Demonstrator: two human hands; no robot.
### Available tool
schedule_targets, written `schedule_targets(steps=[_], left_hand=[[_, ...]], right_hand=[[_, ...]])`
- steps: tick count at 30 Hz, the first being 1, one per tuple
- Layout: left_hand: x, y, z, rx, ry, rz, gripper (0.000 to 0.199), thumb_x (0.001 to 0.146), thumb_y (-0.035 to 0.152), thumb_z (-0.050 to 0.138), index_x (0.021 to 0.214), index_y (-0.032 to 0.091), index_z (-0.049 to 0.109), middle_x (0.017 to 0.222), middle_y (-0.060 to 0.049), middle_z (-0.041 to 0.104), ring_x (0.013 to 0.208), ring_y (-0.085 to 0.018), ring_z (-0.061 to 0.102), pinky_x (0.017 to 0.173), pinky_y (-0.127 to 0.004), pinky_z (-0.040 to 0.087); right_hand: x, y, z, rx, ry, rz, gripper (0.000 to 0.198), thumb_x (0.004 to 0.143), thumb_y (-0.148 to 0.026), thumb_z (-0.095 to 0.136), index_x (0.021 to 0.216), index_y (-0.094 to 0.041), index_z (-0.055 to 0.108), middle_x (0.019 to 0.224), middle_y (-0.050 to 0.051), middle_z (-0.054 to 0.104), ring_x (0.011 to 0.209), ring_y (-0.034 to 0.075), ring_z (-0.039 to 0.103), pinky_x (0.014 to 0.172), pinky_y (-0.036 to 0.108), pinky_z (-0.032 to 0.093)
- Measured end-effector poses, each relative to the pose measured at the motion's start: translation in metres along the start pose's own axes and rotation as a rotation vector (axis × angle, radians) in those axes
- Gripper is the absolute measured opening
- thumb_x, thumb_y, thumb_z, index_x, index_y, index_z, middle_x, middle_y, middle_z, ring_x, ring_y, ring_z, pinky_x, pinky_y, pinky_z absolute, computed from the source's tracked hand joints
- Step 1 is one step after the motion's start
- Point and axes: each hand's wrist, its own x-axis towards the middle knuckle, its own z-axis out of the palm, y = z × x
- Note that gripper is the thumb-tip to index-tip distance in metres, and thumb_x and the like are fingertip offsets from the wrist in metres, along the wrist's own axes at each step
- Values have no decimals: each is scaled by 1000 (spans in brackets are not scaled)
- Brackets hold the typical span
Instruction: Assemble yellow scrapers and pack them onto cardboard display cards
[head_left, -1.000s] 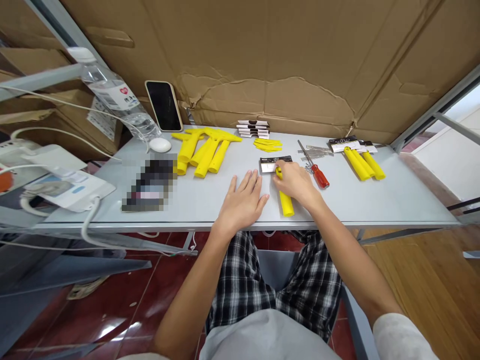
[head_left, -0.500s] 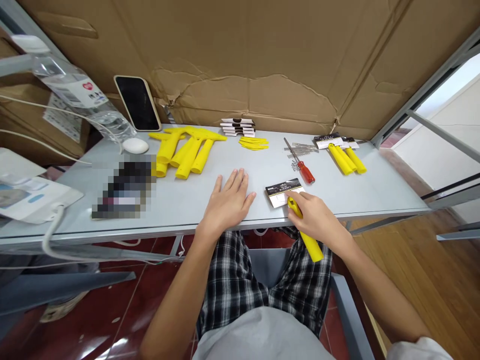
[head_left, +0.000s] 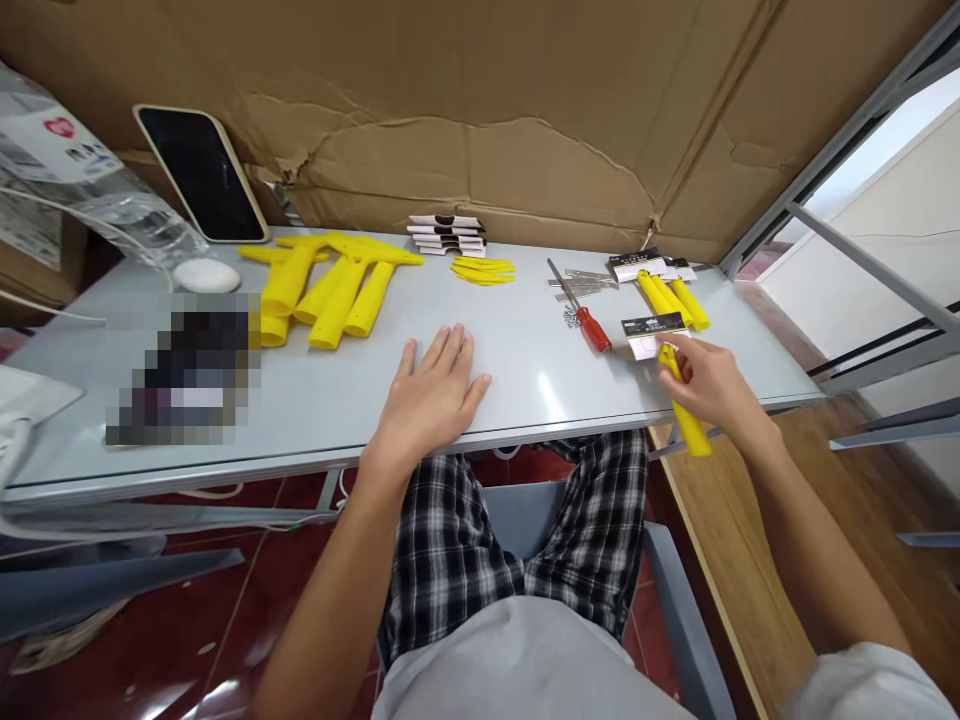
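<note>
Hands sit well apart at the grey table (head_left: 525, 385). The right hand (head_left: 711, 380) pinches a yellow handle (head_left: 691, 432) near its top; the handle tilts, its lower end reaching past the table's front edge. At its top, a black-and-white card (head_left: 646, 345) is over the tabletop; whether they touch I cannot tell. The left hand (head_left: 431, 395) is palm down, flat, fingers spread. Left of the card, a red-handled screwdriver (head_left: 595, 329) lies by some tiny metal bits (head_left: 571, 318), with thin metal strips (head_left: 590, 282) behind. Beyond the card lie 3 carded handles (head_left: 663, 297), also yellow. Behind the left hand are yellow slivers (head_left: 484, 271), stacked folded cards (head_left: 446, 238) and, further left, piled T-shaped pieces (head_left: 336, 305). A phone (head_left: 202, 175) leans on the cardboard (head_left: 465, 90) near a bottle (head_left: 75, 150).
</note>
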Motion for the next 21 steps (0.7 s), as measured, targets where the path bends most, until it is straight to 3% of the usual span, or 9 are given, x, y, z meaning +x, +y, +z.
schedule_targets(steps=[7, 10, 13, 17, 21], left_hand=[[1, -1, -1, -7, -11, 3, 78, 119, 48, 26, 182, 3, 41, 193, -21, 29, 183, -37, 27, 149, -69, 19], [0, -1, 0, -9, -15, -4, 79, 119, 48, 26, 182, 2, 40, 194, -21, 28, 183, -38, 26, 149, -69, 18], [0, 0, 1, -14, 2, -3, 77, 119, 47, 27, 182, 4, 41, 194, -20, 29, 183, -37, 26, 149, -67, 17], [-1, 1, 0, -20, -1, 1, 77, 120, 47, 27, 182, 4, 40, 194, -21, 28, 183, -37, 25, 149, -68, 17], [-1, 2, -3, -15, -25, -8, 76, 120, 46, 28, 183, 5, 38, 195, -20, 25, 184, -36, 23, 150, -67, 16]], right_hand=[[76, 35, -16, -76, 62, 50, 62, 100, -33, 61, 160, -21, 68, 102, 6, 73, 84, 7, 54, 92, 19, 38], [121, 44, -28, -134, 52, 90, 60, 105, -32, 61, 163, -18, 66, 109, 9, 74, 84, 4, 47, 94, 21, 34], [165, 52, -35, -151, 16, 132, 63, 108, -36, 60, 164, -6, 64, 109, 12, 72, 84, 0, 36, 99, 24, 31], [208, 62, -28, -157, -19, 161, 63, 108, -35, 58, 161, -2, 66, 116, 15, 71, 87, -3, 23, 102, 27, 25], [226, 76, -14, -159, -66, 185, 66, 107, -40, 59, 160, -1, 68, 122, 17, 70, 85, -2, 17, 99, 28, 22]])
